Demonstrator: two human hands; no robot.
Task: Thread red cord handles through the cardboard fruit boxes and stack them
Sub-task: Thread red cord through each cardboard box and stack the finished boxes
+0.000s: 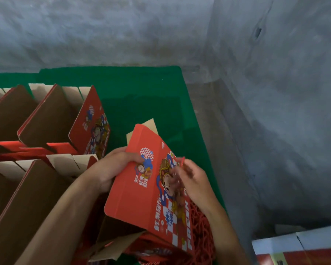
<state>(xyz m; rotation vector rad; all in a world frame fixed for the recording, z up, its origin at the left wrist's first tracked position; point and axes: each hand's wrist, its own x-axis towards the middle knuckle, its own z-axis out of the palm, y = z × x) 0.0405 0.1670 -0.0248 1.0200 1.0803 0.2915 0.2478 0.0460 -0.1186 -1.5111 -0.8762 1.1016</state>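
The left hand (115, 165) gripped the far left edge of a red box (147, 190), thumb on its printed face. The box was held tilted above the green mat (141, 92). The right hand (191, 180) lay against the right side of the box, pinching a red cord end (182, 161); this area was blurred. A heap of red cords (201, 232) lay beside the box's near right corner. Rows of folded boxes (46, 119) stood left of the box.

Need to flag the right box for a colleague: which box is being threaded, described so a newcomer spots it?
On the green mat, right of the rows of standing boxes, find the red printed box. It alone is in both hands, tilted off the mat.
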